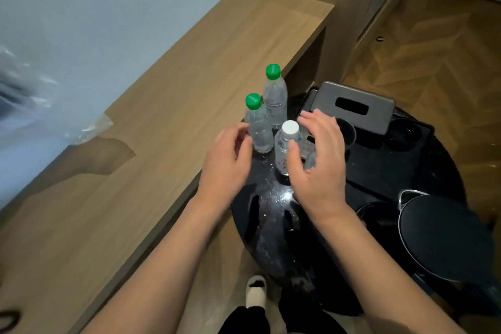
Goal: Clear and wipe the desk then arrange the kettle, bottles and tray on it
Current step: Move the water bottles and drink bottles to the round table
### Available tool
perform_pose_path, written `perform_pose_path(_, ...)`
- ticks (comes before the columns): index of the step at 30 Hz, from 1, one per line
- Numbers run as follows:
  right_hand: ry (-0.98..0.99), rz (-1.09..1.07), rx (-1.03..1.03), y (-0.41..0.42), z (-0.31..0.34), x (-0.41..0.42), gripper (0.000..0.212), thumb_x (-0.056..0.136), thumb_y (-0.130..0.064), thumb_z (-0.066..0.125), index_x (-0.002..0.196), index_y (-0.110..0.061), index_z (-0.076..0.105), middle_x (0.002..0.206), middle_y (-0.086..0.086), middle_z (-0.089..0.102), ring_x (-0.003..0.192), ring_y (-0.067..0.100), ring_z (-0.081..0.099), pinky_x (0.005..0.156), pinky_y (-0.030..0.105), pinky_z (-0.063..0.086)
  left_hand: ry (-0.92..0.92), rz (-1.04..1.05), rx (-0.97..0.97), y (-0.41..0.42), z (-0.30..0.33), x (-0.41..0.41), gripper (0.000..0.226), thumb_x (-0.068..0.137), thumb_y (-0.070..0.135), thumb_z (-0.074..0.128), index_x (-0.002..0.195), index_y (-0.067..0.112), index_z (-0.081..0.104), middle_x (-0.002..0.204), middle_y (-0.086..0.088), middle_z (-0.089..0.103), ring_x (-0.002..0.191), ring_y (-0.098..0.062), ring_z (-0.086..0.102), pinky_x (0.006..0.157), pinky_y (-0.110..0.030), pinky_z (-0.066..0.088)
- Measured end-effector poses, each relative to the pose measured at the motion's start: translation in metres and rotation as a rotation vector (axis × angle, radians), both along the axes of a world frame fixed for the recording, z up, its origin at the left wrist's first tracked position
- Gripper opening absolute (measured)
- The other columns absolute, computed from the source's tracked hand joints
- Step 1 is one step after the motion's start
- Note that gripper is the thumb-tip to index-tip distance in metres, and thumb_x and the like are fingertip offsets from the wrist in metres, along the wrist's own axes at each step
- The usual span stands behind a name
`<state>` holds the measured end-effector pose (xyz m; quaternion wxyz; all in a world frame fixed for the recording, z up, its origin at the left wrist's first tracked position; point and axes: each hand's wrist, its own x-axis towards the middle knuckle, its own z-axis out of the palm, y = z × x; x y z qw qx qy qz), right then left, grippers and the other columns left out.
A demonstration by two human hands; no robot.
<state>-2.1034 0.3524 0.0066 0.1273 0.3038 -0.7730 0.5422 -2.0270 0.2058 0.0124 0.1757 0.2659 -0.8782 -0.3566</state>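
Three clear bottles stand close together on a round black table point(273, 228): two with green caps point(275, 102) point(259, 127) and one with a white cap point(284, 148). My left hand point(227, 163) is beside the nearer green-capped bottle, fingers loosely curled and holding nothing. My right hand point(317, 160) hovers spread over the white-capped bottle, thumb against its side. A black tray point(379, 168) lies on the same table. The dark kettle point(444, 236) stands at the right. The wooden desk point(168, 106) runs along the wall on the left.
A grey tissue box point(355, 107) and dark cups point(404, 134) sit on the tray. Crumpled clear plastic point(35, 106) lies at the desk's left end, near a damp patch point(100, 157). A slippered foot point(254, 290) stands on the wooden floor.
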Motion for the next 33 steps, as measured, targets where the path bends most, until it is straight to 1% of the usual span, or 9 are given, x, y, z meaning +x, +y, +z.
perform_pose_path(6, 0.038, 0.240, -0.040, -0.050, 0.017, 0.037, 0.032, 0.088, 0.001, 0.062, 0.121, 0.003, 0.060, 0.128, 0.014, 0.060, 0.128, 0.027, 0.051, 0.111, 0.052, 0.037, -0.017, 0.182, -0.198, -0.022, 0.025, 0.077, 0.027, 0.103, 0.018, 0.052, 0.128, 0.012, 0.061, 0.114, 0.008, 0.058, 0.106, 0.004, 0.047, 0.090, -0.009, 0.034)
perform_pose_path(10, 0.027, 0.425, -0.025, -0.087, 0.026, 0.086, 0.032, 0.089, 0.001, 0.061, 0.121, 0.002, 0.059, 0.128, 0.009, 0.058, 0.128, 0.022, 0.049, 0.110, 0.050, 0.038, -0.013, 0.372, -0.232, -0.043, 0.035, 0.151, 0.029, 0.104, 0.021, 0.051, 0.131, 0.013, 0.058, 0.124, 0.000, 0.061, 0.118, -0.007, 0.052, 0.105, -0.028, 0.044)
perform_pose_path(15, 0.005, 0.680, 0.057, -0.131, 0.042, 0.173, 0.034, 0.092, -0.006, 0.058, 0.126, -0.004, 0.057, 0.130, 0.000, 0.055, 0.130, 0.013, 0.046, 0.113, 0.043, 0.035, 0.038, 0.632, -0.292, -0.056, 0.047, 0.256, 0.029, 0.101, 0.016, 0.053, 0.128, 0.007, 0.060, 0.121, -0.007, 0.063, 0.117, -0.016, 0.056, 0.104, -0.036, 0.047)
perform_pose_path(19, 0.002, 0.873, 0.071, -0.154, 0.051, 0.256, 0.037, 0.094, -0.007, 0.058, 0.131, -0.007, 0.053, 0.128, -0.006, 0.050, 0.126, 0.002, 0.043, 0.112, 0.022, 0.032, 0.025, 0.811, -0.342, -0.053, 0.051, 0.351, 0.025, 0.100, 0.009, 0.057, 0.124, 0.001, 0.062, 0.116, -0.013, 0.065, 0.112, -0.024, 0.059, 0.100, -0.039, 0.047)
perform_pose_path(21, -0.024, 0.965, 0.100, -0.161, 0.057, 0.300, 0.038, 0.096, -0.011, 0.058, 0.133, -0.011, 0.051, 0.128, -0.010, 0.049, 0.126, -0.004, 0.042, 0.110, 0.018, 0.031, 0.013, 0.902, -0.332, -0.045, 0.055, 0.401, 0.026, 0.102, 0.011, 0.055, 0.126, 0.002, 0.061, 0.115, -0.010, 0.063, 0.109, -0.019, 0.058, 0.099, -0.033, 0.047)
perform_pose_path(24, 0.018, 1.080, 0.122, -0.165, 0.059, 0.371, 0.038, 0.096, -0.012, 0.059, 0.133, -0.011, 0.051, 0.125, -0.014, 0.046, 0.124, -0.017, 0.035, 0.107, 0.008, 0.026, 0.006, 1.073, -0.290, -0.024, 0.059, 0.477, 0.028, 0.103, 0.015, 0.052, 0.129, 0.007, 0.058, 0.116, -0.002, 0.059, 0.105, -0.003, 0.050, 0.095, -0.005, 0.035)
perform_pose_path(26, 0.024, 1.176, 0.110, -0.164, 0.062, 0.419, 0.039, 0.096, -0.011, 0.059, 0.134, -0.012, 0.051, 0.126, -0.015, 0.045, 0.123, -0.019, 0.034, 0.107, 0.006, 0.025, 0.016, 1.186, -0.319, -0.007, 0.062, 0.527, 0.028, 0.102, 0.016, 0.053, 0.128, 0.007, 0.059, 0.116, -0.004, 0.060, 0.106, -0.002, 0.049, 0.091, 0.001, 0.030)
perform_pose_path(30, 0.037, 1.422, 0.101, -0.157, 0.063, 0.509, 0.039, 0.096, -0.012, 0.058, 0.134, -0.013, 0.051, 0.129, -0.012, 0.050, 0.124, -0.013, 0.039, 0.106, 0.012, 0.032, 0.052, 1.419, -0.370, 0.039, 0.069, 0.612, 0.027, 0.101, 0.014, 0.054, 0.126, 0.007, 0.061, 0.118, -0.003, 0.060, 0.110, -0.017, 0.058, 0.092, -0.029, 0.048)
perform_pose_path(33, 0.078, 1.606, 0.063, -0.145, 0.067, 0.574, 0.037, 0.095, -0.013, 0.056, 0.131, -0.008, 0.053, 0.127, -0.002, 0.056, 0.121, -0.010, 0.042, 0.102, 0.013, 0.036, 0.047, 1.594, -0.403, 0.084, 0.077, 0.668, 0.026, 0.101, 0.013, 0.054, 0.126, 0.007, 0.061, 0.115, 0.002, 0.058, 0.107, -0.015, 0.058, 0.092, -0.034, 0.051)
